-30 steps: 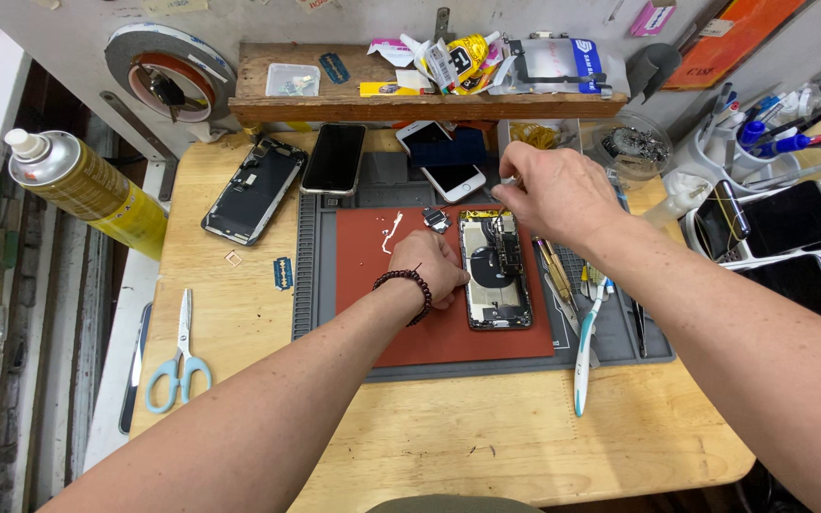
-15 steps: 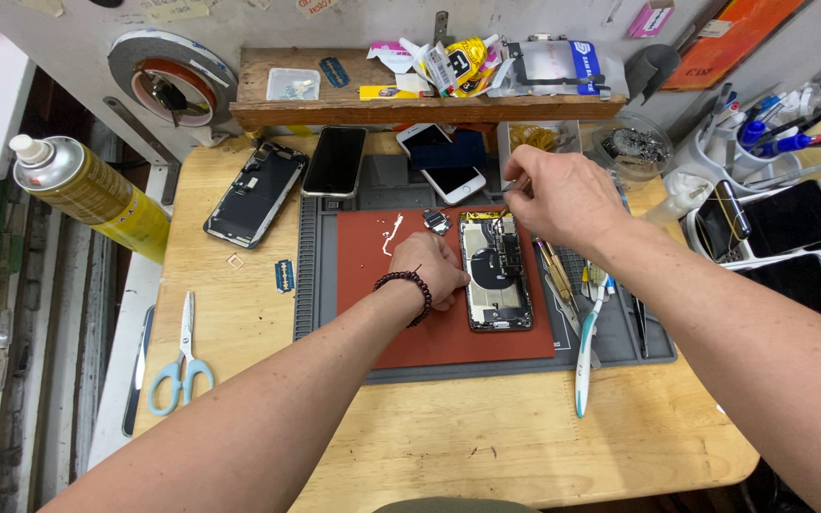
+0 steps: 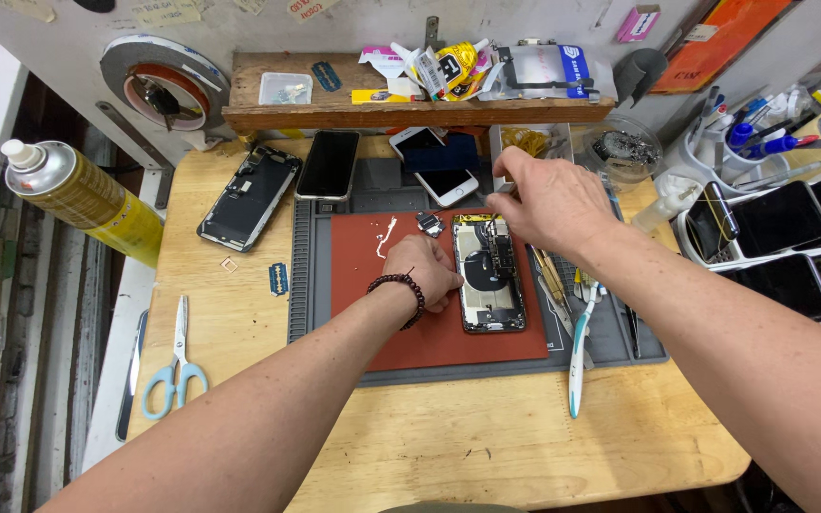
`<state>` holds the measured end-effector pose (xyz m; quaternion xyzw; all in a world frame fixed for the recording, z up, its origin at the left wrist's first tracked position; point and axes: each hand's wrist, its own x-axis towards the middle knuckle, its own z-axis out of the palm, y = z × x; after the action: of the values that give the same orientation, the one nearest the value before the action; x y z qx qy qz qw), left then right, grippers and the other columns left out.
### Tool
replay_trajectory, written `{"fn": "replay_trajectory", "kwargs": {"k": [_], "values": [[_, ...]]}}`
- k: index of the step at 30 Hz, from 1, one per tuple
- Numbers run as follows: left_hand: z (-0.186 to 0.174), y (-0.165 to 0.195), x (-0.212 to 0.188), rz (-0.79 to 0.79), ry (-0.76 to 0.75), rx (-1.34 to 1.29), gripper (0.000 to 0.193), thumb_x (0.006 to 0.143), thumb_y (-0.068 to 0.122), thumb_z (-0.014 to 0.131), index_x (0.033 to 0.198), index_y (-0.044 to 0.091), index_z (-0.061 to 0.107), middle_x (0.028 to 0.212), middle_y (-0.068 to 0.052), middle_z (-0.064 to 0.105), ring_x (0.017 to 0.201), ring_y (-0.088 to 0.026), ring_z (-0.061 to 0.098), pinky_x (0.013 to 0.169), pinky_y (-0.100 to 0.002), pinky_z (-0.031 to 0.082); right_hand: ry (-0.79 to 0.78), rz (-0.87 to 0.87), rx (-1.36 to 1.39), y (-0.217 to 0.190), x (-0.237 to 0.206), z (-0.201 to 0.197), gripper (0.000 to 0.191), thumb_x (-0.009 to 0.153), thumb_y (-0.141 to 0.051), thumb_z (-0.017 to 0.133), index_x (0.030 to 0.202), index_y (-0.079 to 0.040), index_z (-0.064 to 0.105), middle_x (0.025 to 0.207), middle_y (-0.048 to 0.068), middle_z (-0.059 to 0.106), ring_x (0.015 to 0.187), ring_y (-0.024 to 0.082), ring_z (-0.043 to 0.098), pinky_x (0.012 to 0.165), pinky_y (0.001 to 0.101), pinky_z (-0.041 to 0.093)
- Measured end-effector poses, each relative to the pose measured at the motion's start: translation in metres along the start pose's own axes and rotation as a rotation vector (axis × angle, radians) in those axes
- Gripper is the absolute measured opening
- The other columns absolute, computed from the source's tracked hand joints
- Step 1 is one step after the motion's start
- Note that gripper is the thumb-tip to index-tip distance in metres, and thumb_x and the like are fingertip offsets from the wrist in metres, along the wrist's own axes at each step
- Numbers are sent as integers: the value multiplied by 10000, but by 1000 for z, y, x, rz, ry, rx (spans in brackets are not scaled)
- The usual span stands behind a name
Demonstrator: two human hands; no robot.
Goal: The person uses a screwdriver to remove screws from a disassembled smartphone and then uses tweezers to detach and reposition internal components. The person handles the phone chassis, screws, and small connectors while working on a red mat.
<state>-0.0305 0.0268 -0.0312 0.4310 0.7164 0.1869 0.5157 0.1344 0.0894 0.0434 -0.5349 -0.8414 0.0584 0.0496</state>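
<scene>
An opened phone lies face-down with its insides showing on a red mat. My left hand, with a dark bead bracelet on the wrist, rests on the mat and curls against the phone's left edge, holding it steady. My right hand hovers over the phone's top end, thumb and fingers drawn close together at its left side. Whether anything small sits between those fingertips is too small to tell. A small loose part lies just beyond the left hand.
A grey work mat frames the red one. On it or nearby are other phones, a detached screen, a razor blade, scissors, a spray can, a toothbrush, tweezers, and a tray of phones at right. A cluttered wooden shelf is at the back.
Almost nothing differs: my right hand has shifted very slightly above the phone's top end, and my left hand stays put against the phone's edge.
</scene>
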Motion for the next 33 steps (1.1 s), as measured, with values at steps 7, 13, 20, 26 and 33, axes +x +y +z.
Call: {"fn": "replay_trajectory", "kwargs": {"k": [7, 13, 20, 26, 33], "values": [[0, -3, 4, 16, 10, 1, 177, 822, 89, 821, 814, 33, 653, 782, -123, 764, 646, -193, 760, 560, -306, 631, 30, -81, 56, 2, 4, 3, 311, 879, -231, 690, 1164, -121, 633, 949, 124, 762, 937, 381, 701, 831, 507, 539], [0, -3, 3, 21, -1, -8, 175, 825, 89, 819, 806, 22, 658, 780, -133, 762, 644, -196, 756, 562, -310, 631, -12, -39, 33, -3, 4, 0, 369, 894, -254, 706, 1229, -133, 607, 959, 137, 759, 954, 373, 702, 847, 501, 540], [0, -1, 1, 0, 8, 6, 170, 821, 102, 825, 811, 28, 672, 786, -118, 765, 648, -189, 760, 559, -302, 633, -15, -34, 49, -4, 3, -1, 380, 887, -211, 674, 1253, -136, 605, 984, 125, 763, 969, 375, 700, 864, 496, 535], [2, -1, 3, -11, 10, -17, 159, 821, 93, 823, 814, 22, 681, 785, -115, 766, 649, -183, 757, 557, -302, 636, -5, -40, 67, -7, 4, -3, 406, 873, -180, 666, 1270, -128, 599, 982, 130, 759, 967, 381, 695, 863, 505, 528], [2, -3, 5, 6, 15, -9, 165, 820, 90, 823, 817, 26, 671, 784, -110, 762, 643, -188, 755, 554, -304, 633, 1, -48, 100, -8, 7, -4, 392, 897, -146, 649, 1284, -115, 596, 973, 158, 759, 969, 391, 698, 888, 499, 528]]}}
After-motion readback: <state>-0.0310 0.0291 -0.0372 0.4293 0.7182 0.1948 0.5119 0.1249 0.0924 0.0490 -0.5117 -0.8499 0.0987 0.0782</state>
